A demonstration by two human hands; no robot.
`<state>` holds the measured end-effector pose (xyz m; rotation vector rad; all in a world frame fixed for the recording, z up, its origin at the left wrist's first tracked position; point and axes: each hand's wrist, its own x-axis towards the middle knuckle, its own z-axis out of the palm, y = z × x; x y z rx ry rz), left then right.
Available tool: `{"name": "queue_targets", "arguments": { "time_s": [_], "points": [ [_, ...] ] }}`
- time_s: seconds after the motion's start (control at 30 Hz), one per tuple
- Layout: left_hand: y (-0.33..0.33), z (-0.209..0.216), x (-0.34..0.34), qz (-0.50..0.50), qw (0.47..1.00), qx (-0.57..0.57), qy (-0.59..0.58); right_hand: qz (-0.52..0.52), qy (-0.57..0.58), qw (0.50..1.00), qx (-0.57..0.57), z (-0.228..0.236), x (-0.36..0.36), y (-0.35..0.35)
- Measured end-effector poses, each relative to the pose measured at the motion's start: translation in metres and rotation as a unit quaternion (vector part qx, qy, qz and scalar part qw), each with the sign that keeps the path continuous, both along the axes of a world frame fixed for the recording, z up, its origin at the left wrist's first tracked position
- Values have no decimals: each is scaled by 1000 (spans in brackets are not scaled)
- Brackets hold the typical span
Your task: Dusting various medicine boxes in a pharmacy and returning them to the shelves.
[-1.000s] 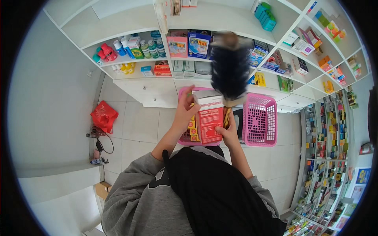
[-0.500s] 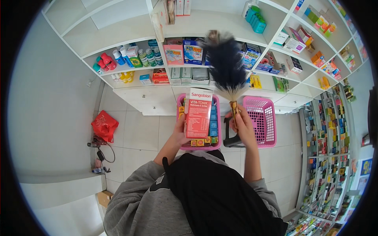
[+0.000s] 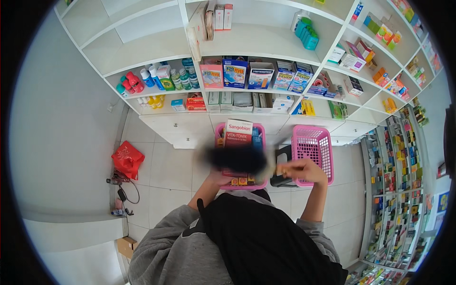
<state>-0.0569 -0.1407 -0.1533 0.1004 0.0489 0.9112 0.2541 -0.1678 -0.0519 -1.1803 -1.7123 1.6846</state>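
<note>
My left hand (image 3: 219, 178) is closed on the lower part of a red and white medicine box (image 3: 239, 132), its fingers partly hidden. Across the front of the box lies a dark feather duster (image 3: 239, 159), smeared by motion. Its handle is gripped in my right hand (image 3: 306, 171), to the right of the box. Beneath the box is a pink basket (image 3: 248, 187) holding several small yellow and blue packages. The duster covers the middle of the box.
A second pink basket (image 3: 330, 156) stands on the right, beside a black object (image 3: 282, 164). White shelves with bottles (image 3: 180, 80) and boxes (image 3: 260, 76) rise ahead. A red bag (image 3: 128, 159) and cables lie on the floor at left. Stocked racks (image 3: 394, 190) line the right.
The duster has swung from upright, in front of the shelves, down and left across the box. My right hand has turned and lowered slightly. My left hand still holds the box.
</note>
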Motion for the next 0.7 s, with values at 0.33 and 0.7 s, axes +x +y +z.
{"name": "queue_targets", "arguments": {
  "time_s": [0.33,0.7],
  "points": [
    [-1,-9,4,-8,999,50,2,-84,78,993,-17,-10,9,-5],
    [-4,-12,15,1,996,-4,84,-63,31,997,18,7,27,-17]
  ]
}}
